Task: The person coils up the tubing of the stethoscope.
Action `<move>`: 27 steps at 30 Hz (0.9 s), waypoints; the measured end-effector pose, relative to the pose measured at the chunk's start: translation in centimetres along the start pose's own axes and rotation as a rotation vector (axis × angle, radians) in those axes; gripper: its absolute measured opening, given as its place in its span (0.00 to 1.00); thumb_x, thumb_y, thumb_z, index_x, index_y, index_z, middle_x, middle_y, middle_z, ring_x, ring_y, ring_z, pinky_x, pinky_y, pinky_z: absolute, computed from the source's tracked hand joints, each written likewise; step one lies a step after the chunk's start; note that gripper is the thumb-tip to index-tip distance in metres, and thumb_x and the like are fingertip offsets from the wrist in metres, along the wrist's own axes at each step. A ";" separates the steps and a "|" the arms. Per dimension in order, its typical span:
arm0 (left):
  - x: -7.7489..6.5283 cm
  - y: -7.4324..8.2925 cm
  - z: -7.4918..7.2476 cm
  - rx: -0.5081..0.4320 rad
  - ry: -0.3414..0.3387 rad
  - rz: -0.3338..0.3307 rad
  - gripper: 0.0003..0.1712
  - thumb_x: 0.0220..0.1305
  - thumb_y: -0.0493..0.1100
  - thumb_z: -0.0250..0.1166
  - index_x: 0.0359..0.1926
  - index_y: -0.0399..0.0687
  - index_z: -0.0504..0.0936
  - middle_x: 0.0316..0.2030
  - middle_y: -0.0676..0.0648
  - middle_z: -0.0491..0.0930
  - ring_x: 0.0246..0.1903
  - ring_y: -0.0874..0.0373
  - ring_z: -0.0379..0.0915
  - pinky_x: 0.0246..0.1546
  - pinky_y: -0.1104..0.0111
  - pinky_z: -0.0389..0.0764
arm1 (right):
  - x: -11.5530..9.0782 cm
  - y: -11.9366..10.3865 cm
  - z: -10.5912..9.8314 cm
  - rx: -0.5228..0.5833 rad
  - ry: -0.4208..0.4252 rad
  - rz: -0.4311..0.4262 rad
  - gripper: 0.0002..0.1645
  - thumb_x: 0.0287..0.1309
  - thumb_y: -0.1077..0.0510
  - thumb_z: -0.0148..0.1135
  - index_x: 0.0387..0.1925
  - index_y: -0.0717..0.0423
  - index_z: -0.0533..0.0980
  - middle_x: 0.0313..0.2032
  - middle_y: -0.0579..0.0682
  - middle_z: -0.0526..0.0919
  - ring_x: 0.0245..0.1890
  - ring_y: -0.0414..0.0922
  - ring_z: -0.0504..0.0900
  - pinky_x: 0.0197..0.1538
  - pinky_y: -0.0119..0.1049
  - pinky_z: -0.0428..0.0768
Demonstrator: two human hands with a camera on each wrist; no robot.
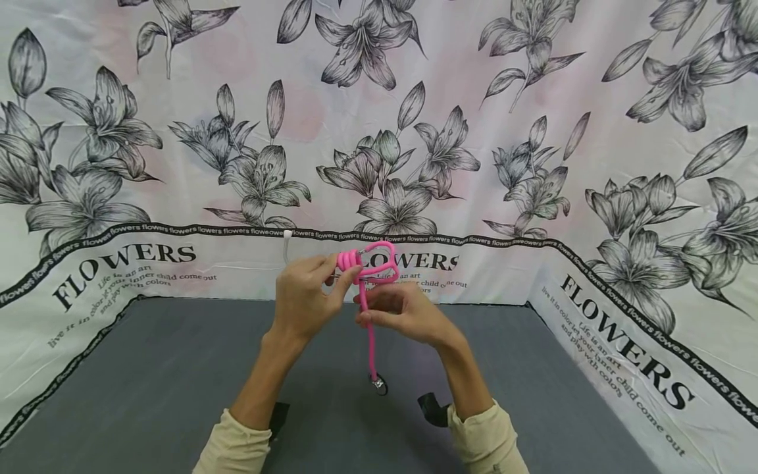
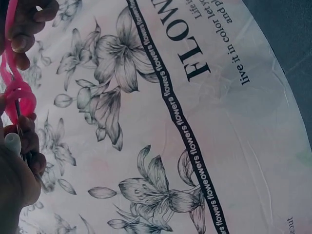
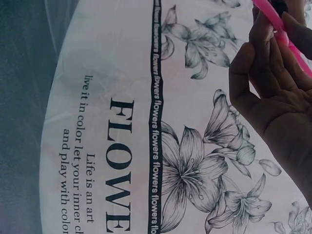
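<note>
In the head view a thick pink cord (image 1: 349, 261) is wound in several turns, with a loop standing out to the right. My left hand (image 1: 303, 293) pinches the wound part between thumb and fingers. A thin rod runs through the turns in the left wrist view, near a white knob (image 2: 12, 143). From the coil one strand hangs straight down, ending in a metal fitting with a dark ring (image 1: 379, 383). My right hand (image 1: 411, 313), below the loop, holds this strand between thumb and fingers. The right wrist view partly hides that grip.
A dark grey tabletop (image 1: 195, 368) lies under the hands. Behind and at the sides hangs a white cloth (image 1: 379, 99) printed with lilies and lettering. Black straps (image 1: 434, 409) show near both cream sleeves (image 1: 488, 441).
</note>
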State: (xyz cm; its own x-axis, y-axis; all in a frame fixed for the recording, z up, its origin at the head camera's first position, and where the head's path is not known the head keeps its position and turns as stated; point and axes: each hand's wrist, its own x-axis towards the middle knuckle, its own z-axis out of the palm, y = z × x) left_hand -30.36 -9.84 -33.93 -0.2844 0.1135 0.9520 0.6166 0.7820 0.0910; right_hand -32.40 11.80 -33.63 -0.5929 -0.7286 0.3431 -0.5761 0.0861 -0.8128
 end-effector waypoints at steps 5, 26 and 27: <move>0.0 -0.1 -0.1 0.061 0.007 0.018 0.18 0.60 0.50 0.77 0.28 0.38 0.86 0.16 0.47 0.75 0.17 0.53 0.66 0.22 0.64 0.69 | -0.1 -0.5 0.5 -0.100 0.023 -0.016 0.12 0.66 0.67 0.67 0.50 0.67 0.81 0.42 0.64 0.91 0.41 0.49 0.92 0.48 0.39 0.89; 0.2 0.1 -0.7 0.220 -0.302 0.069 0.29 0.64 0.59 0.73 0.17 0.47 0.73 0.12 0.52 0.65 0.14 0.59 0.53 0.18 0.72 0.51 | -0.9 -3.7 2.4 -1.437 0.254 -0.216 0.07 0.60 0.64 0.74 0.39 0.51 0.86 0.35 0.46 0.87 0.38 0.45 0.82 0.45 0.40 0.77; 0.2 0.1 -0.8 0.225 -0.324 0.071 0.29 0.64 0.59 0.73 0.18 0.48 0.73 0.12 0.52 0.65 0.14 0.60 0.52 0.18 0.72 0.50 | -0.8 -3.7 2.3 -1.453 0.264 -0.227 0.08 0.58 0.64 0.75 0.38 0.51 0.86 0.35 0.45 0.87 0.38 0.45 0.82 0.45 0.41 0.78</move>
State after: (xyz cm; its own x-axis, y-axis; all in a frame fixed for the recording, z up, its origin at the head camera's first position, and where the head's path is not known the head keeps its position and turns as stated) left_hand -29.74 -10.20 -33.51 -0.4854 0.3315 0.8090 0.4771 0.8758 -0.0727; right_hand -28.51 10.53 -31.96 -0.4072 -0.6916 0.5965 -0.6162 0.6901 0.3795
